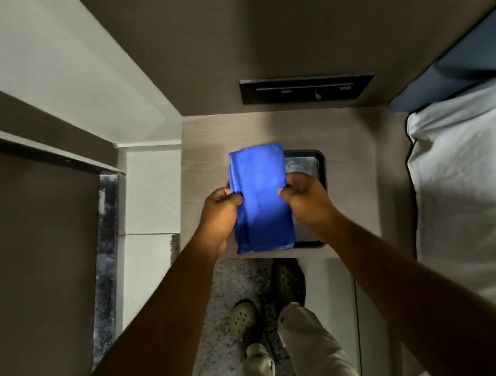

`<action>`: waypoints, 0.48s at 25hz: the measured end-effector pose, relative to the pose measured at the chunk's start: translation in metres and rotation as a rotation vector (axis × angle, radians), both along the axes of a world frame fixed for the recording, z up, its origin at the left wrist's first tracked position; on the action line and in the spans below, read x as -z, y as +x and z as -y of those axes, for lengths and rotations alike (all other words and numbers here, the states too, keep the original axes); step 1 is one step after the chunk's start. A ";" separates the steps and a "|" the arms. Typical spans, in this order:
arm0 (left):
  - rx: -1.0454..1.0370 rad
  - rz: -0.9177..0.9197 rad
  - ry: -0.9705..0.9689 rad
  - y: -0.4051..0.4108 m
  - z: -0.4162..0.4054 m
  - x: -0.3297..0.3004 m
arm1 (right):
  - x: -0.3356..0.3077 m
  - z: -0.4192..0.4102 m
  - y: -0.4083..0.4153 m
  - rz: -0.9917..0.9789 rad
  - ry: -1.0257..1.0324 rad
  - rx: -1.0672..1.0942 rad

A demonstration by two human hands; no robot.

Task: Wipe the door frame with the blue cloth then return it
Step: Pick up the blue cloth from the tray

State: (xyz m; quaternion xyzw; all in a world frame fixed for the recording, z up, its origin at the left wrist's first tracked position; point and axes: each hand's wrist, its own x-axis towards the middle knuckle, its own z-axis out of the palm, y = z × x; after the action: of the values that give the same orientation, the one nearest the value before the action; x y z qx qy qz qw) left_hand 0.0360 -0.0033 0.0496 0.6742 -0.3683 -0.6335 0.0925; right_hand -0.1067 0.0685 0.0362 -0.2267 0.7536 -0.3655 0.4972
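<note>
A folded blue cloth is held flat over a small bedside table, partly covering a dark-rimmed tray on it. My left hand pinches the cloth's left edge and my right hand pinches its right edge. Whether the cloth rests on the tray or hovers just above it, I cannot tell. The brown door and its frame stand at the left, with a dark marbled strip along the edge.
A bed with a white pillow and blue headboard fills the right. A black switch panel sits on the wall above the table. My feet in dark clogs stand on a grey speckled floor. White wall panels rise at the left.
</note>
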 end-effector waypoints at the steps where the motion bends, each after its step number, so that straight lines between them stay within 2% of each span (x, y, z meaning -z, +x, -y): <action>1: -0.007 -0.016 -0.010 0.015 0.002 -0.029 | -0.024 0.004 0.010 0.007 -0.027 -0.029; 6: -0.061 -0.120 -0.118 0.078 -0.001 -0.140 | -0.125 0.021 0.060 0.102 -0.142 -0.118; 12: -0.245 -0.116 -0.428 0.178 -0.027 -0.253 | -0.257 0.029 0.149 0.181 -0.366 -0.316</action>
State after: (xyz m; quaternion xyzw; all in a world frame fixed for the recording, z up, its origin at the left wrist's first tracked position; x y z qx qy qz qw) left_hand 0.2141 0.0235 0.3031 0.6412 -0.4038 -0.5629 0.3301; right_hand 0.0424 0.0392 0.2936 -0.3943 0.5827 -0.4321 0.5642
